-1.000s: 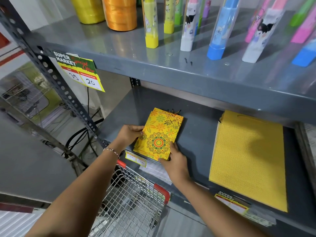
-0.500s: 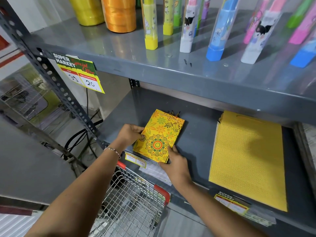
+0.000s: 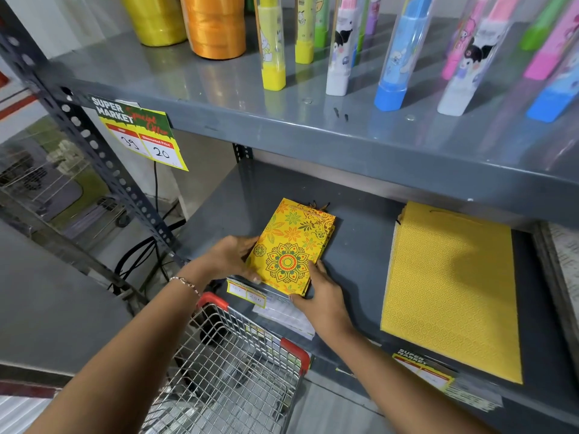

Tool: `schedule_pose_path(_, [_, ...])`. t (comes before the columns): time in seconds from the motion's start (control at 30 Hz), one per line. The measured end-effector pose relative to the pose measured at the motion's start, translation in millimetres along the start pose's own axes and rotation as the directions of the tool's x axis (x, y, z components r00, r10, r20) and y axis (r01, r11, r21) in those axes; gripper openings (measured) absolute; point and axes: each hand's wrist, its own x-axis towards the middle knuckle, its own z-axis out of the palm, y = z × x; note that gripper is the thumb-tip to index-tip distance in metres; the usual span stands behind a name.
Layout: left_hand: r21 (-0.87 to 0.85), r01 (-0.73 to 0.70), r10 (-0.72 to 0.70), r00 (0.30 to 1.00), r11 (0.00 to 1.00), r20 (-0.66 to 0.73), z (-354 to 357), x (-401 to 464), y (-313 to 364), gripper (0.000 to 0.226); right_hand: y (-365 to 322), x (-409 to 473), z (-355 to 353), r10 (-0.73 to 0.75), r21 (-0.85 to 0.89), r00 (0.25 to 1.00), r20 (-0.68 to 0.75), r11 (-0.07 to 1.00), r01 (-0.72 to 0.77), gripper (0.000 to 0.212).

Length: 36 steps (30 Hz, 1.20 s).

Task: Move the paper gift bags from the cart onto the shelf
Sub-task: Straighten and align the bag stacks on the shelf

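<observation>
A small stack of yellow floral paper gift bags (image 3: 291,245) lies flat on the grey lower shelf (image 3: 354,245), near its front left corner. My left hand (image 3: 228,256) grips the stack's left edge. Against its lower right corner rests my right hand (image 3: 322,296), fingers pressed to the side of the stack. A larger stack of plain yellow patterned gift bags (image 3: 451,289) lies flat further right on the same shelf. The wire cart (image 3: 232,368) with red corner caps stands below the shelf edge; no bags show in the part I see.
The upper shelf (image 3: 313,120) overhangs closely, carrying ribbon spools (image 3: 213,23) and several upright coloured tubes (image 3: 394,54). Price tags (image 3: 141,133) hang on the shelf edges. A perforated steel post (image 3: 94,142) stands at left, with cables on the floor behind it.
The floral stack has been nudged slightly deeper and straighter on the shelf. Both hands stay on its edges.
</observation>
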Motion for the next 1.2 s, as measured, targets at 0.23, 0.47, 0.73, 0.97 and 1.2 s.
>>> schedule_pose_path(0.23, [0.234, -0.045, 0.075, 0.99, 0.971, -0.12, 6.3, -2.2, -6.0, 0.098, 2.0, 5.4, -5.8, -0.031, -0.061, 0.995, 0.097, 0.997, 0.037, 0.074])
schedule_pose_path(0.47, [0.204, -0.035, 0.06, 0.991, 0.978, -0.116, 2.8, 2.6, -9.1, 0.098, -4.9, -0.8, -1.8, -0.019, -0.121, 0.997, 0.073, 0.992, 0.028, 0.066])
schedule_pose_path(0.73, [0.142, -0.035, 0.05, 0.994, 0.989, -0.1, 7.5, 2.4, -12.7, 0.097, -4.3, -4.1, -3.1, -0.012, -0.127, 0.997, 0.072, 0.992, 0.021, 0.065])
schedule_pose_path(0.97, [0.07, -0.014, 0.02, 0.996, 0.997, -0.086, 6.9, 3.4, -16.5, 0.101, -1.0, -2.7, -3.8, -0.015, -0.123, 0.995, 0.096, 0.992, 0.027, 0.066])
schedule_pose_path(1.2, [0.052, -0.011, 0.015, 0.997, 0.999, -0.08, 6.7, 5.3, -19.5, 0.1, -4.1, -5.6, -1.9, -0.015, -0.101, 0.998, 0.067, 0.995, 0.021, 0.065])
